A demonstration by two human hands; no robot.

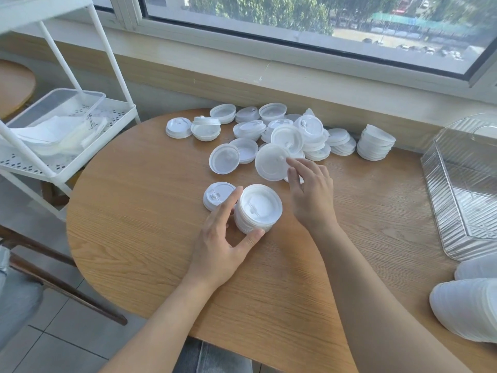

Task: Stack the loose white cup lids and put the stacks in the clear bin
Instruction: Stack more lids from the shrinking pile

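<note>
A stack of white cup lids (258, 208) stands on the wooden table (150, 238), and my left hand (228, 232) grips it from the left with thumb and fingers round its sides. One lid (270, 162) tilts up beyond the stack, pinched at its right edge by my right hand (312, 189). A single lid (216, 195) lies flat just left of the stack. Several loose lids (269, 127) are scattered at the table's far side. The clear ribbed bin (462, 184) stands at the right and looks empty.
A short lid stack (375, 142) stands at the far right of the pile. Two long lid stacks (468, 305) lie at the table's near right edge. A white shelf cart (53, 130) with a clear tub is on the left. The window sill runs behind.
</note>
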